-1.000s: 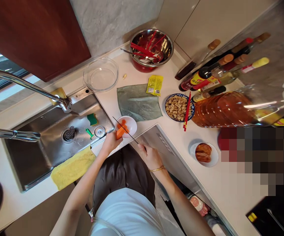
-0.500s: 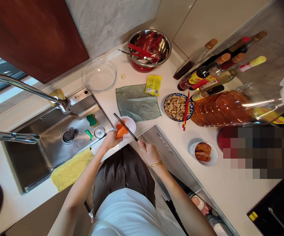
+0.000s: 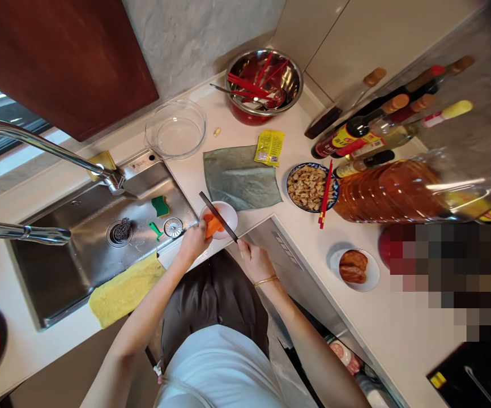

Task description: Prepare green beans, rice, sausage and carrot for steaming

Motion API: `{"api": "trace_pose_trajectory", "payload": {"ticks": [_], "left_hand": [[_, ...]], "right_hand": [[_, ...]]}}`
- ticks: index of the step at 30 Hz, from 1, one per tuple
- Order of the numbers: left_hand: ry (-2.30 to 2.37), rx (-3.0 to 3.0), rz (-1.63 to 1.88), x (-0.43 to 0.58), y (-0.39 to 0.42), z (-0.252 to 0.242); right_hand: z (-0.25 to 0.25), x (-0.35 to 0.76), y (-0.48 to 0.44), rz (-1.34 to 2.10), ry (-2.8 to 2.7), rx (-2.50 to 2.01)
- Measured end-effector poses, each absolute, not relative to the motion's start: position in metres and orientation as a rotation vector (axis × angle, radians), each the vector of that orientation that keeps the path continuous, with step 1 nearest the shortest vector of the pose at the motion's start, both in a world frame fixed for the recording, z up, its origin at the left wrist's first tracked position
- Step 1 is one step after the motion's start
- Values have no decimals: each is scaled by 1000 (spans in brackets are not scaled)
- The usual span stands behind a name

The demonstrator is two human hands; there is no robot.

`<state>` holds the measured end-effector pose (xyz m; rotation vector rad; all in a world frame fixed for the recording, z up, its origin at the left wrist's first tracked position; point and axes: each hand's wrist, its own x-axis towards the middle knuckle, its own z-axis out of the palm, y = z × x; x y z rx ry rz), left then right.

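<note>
My left hand (image 3: pixel 194 242) is closed on an orange carrot (image 3: pixel 213 225) over a small white plate (image 3: pixel 229 218) by the sink's right edge. In my right hand (image 3: pixel 256 262) is the handle of a knife (image 3: pixel 218 217). Its dark blade slants across the carrot and the plate. Carrot pieces lie on the plate, partly covered by the blade and my left fingers. Just beyond the plate, a grey-green sheet (image 3: pixel 239 178) is spread on the counter, with a yellow packet (image 3: pixel 269 148) at its far corner.
Left is the steel sink (image 3: pixel 88 249) with a sponge (image 3: pixel 160 206) and green peeler (image 3: pixel 156 229); a yellow cloth (image 3: pixel 124 292) hangs over its front. A blue-rimmed bowl (image 3: pixel 308 187) with red chopsticks (image 3: pixel 325 195), a large oil bottle (image 3: pixel 389 190) and a metal bowl (image 3: pixel 298 93) stand beyond.
The view has shifted slightly, so the counter items appear a little further right. The knife blade lies at a slightly different place over the carrot. Both hands keep their holds.
</note>
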<state>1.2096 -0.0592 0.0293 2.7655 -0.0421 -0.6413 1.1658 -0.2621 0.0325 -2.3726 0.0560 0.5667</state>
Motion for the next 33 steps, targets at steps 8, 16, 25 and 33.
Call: {"api": "trace_pose_trajectory", "payload": {"ticks": [8, 16, 25, 33], "left_hand": [[73, 2288, -767, 1211, -49, 31], [124, 1493, -1021, 1212, -47, 52], [225, 1945, -738, 1206, -47, 45], [233, 2390, -649, 1218, -51, 32]], "right_hand": [[34, 1167, -261, 590, 32, -2379], [33, 1173, -254, 674, 35, -2450], [33, 1180, -261, 558, 75, -2373], [59, 1164, -262, 525, -49, -2447]]}}
